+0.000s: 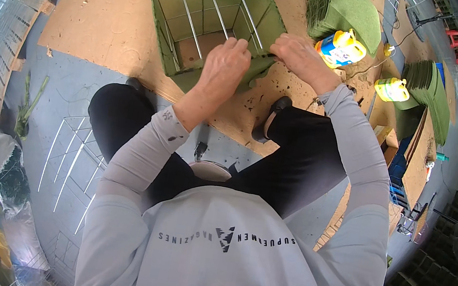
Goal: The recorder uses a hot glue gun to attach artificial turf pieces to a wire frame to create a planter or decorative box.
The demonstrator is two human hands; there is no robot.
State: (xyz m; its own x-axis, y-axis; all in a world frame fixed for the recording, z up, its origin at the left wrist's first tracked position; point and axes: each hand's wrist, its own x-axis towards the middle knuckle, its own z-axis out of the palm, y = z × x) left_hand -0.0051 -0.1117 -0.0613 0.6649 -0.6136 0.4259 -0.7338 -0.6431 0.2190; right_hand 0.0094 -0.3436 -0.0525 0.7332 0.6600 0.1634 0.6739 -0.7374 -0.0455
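A box-shaped wire frame (215, 8) lined with green felt (269, 19) stands in front of me, with its open side up. My left hand (222, 72) is closed at the near rim, its fingers curled down against the felt edge and a wire. At the near right corner my right hand (303, 60) pinches the dark felt edge. Between the two hands a loose felt flap (256, 70) hangs over the outside. My fingers hide whatever small thing they may hold.
Cardboard (95, 17) covers the floor under the box. Right of it are stacked green felt sheets (356, 16) and two yellow jugs, one nearer (341, 50) and one farther (392, 90). Bare wire frames (68, 146) lie at left, near a plastic bag (17, 180).
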